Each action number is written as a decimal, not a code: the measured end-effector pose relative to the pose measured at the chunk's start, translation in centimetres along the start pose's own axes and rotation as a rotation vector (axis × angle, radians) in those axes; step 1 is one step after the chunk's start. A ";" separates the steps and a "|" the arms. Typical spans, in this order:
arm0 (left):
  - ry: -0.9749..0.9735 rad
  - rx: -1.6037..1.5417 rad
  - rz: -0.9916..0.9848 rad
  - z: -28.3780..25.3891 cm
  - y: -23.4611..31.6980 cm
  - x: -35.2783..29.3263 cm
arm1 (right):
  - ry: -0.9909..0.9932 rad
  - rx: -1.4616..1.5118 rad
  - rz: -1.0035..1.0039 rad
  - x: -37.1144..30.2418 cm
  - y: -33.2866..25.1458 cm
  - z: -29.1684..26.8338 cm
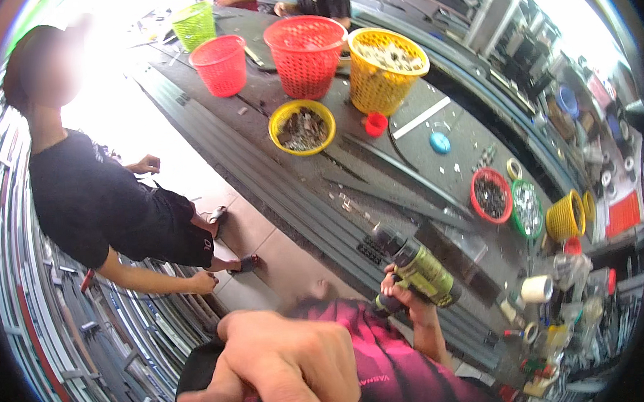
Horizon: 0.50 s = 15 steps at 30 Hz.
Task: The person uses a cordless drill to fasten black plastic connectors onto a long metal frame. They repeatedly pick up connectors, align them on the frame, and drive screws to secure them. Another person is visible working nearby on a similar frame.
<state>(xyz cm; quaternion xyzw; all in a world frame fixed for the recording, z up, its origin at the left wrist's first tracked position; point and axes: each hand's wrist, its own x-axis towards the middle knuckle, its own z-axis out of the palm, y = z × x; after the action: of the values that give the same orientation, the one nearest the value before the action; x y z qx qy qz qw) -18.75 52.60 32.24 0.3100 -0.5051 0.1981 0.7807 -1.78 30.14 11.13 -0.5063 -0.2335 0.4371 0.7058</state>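
Note:
My right hand (418, 309) is closed round the handle of a green and black cordless drill (426, 274). The drill is tilted over the near side of the dark workbench (314, 194), its chuck toward the bench and a thin bit in it. Close to the camera, my left hand (290, 359) is raised in front of my pink and black shirt. Its fingers are apart and nothing shows in them; some run out past the lower edge. Long grey metal profiles (261, 160) lie along the bench edge nearest the drill.
Red baskets (306, 63), a yellow basket (382, 89) and a yellow bowl (303, 147) of small parts stand on the bench. Rightward are a red bowl (508, 209), a green bowl (518, 223) and tape rolls. A person (110, 190) in black stands left, beside racked profiles (75, 345).

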 end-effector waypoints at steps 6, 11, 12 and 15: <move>0.148 -0.437 0.050 4.6 -1.4 -0.5 | -0.037 -0.062 0.165 0.1 -0.8 0.1; 0.089 -0.327 0.066 4.5 -2.7 0.5 | -0.114 -0.023 0.139 -0.4 -0.2 -1.2; 0.068 -0.264 0.058 4.3 -2.9 0.8 | -0.159 0.015 0.090 -0.6 0.1 -1.3; -0.045 0.001 -0.027 2.5 -2.8 0.9 | -0.098 -0.037 0.169 -1.6 0.4 -1.9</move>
<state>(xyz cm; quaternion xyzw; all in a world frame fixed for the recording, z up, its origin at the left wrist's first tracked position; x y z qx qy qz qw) -18.28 48.87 32.97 0.3215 -0.5183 0.1808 0.7716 -1.34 27.83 10.19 -0.5150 -0.2323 0.5149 0.6448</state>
